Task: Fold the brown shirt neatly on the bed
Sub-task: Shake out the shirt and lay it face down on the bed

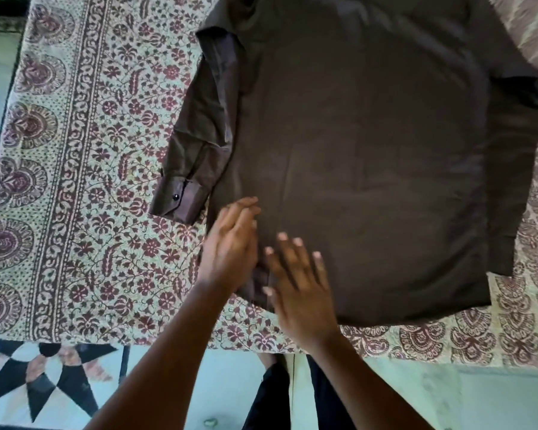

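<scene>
The brown shirt (pixel 370 150) lies spread flat, back side up, on the bed's floral sheet (pixel 90 181). Its left sleeve (pixel 196 141) runs down beside the body and ends in a buttoned cuff. The right sleeve is folded in at the far right edge. My left hand (pixel 233 243) rests on the shirt's near left corner with its fingers together and flat. Just to the right of it, my right hand (pixel 298 280) lies palm down on the hem with its fingers spread. Neither hand grips any cloth that I can see.
The bed's near edge (pixel 168 342) runs across the lower part of the view. Below it is a tiled floor with a black star pattern (pixel 44 383) at the left. My dark trouser legs (pixel 274 395) stand close to the bed.
</scene>
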### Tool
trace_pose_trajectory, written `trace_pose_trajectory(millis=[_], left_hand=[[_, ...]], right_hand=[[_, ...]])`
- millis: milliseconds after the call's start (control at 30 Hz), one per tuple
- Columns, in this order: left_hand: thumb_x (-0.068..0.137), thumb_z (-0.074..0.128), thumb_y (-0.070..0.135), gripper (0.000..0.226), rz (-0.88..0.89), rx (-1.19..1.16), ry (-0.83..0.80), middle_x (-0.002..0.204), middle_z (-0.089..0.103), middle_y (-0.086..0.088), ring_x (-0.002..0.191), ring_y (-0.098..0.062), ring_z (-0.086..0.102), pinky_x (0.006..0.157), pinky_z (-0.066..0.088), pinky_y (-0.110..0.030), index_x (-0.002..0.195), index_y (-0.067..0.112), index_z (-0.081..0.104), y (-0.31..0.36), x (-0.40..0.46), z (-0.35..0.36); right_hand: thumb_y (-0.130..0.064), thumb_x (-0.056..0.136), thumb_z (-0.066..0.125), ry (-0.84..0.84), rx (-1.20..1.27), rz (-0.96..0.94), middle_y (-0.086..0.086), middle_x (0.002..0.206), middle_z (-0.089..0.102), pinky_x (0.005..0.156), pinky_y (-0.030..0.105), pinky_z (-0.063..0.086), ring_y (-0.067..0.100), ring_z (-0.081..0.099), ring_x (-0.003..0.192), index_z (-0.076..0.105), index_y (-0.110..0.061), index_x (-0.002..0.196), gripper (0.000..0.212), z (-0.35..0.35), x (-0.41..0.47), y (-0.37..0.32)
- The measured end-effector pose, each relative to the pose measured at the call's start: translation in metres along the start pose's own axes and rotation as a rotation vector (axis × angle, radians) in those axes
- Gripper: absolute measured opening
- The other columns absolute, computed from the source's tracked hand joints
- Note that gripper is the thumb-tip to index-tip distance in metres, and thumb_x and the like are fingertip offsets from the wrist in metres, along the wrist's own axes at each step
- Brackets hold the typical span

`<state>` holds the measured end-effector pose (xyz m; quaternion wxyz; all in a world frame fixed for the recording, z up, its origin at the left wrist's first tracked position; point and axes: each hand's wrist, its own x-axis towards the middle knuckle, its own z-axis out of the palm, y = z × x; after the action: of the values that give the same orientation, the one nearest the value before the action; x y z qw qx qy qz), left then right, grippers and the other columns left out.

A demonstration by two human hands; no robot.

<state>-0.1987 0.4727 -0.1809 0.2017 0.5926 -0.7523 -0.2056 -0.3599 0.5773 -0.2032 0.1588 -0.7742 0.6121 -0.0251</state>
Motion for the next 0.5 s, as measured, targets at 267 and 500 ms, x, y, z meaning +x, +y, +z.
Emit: trace_pose_trajectory(millis=[267, 500], left_hand=[[0.098, 0.037, 0.069, 0.082, -0.274, 0.371, -0.167, 0.173, 0.0, -0.002, 0.159, -0.031, 0.005, 0.123, 0.016, -0.055, 0.164, 0.029, 0.009, 0.026, -0.045, 0.042], [0.1, 0.04, 0.06, 0.083, -0.279, 0.433, -0.118, 0.172, 0.004, -0.009, 0.158, -0.032, 0.006, 0.124, 0.014, -0.056, 0.163, 0.013, 0.013, 0.075, -0.03, 0.062]], right_hand=[[-0.069, 0.1, 0.024, 0.057, -0.084, 0.62, 0.001, 0.174, 0.009, 0.123, 0.058, 0.02, 0.03, 0.015, 0.159, 0.028, -0.04, 0.161, 0.067, -0.018, -0.084, 0.112], [-0.055, 0.104, 0.043, 0.257, 0.001, 0.588, 0.009, 0.173, 0.012, 0.125, 0.058, 0.019, 0.034, 0.011, 0.159, 0.031, -0.026, 0.162, 0.066, -0.034, -0.037, 0.107]])
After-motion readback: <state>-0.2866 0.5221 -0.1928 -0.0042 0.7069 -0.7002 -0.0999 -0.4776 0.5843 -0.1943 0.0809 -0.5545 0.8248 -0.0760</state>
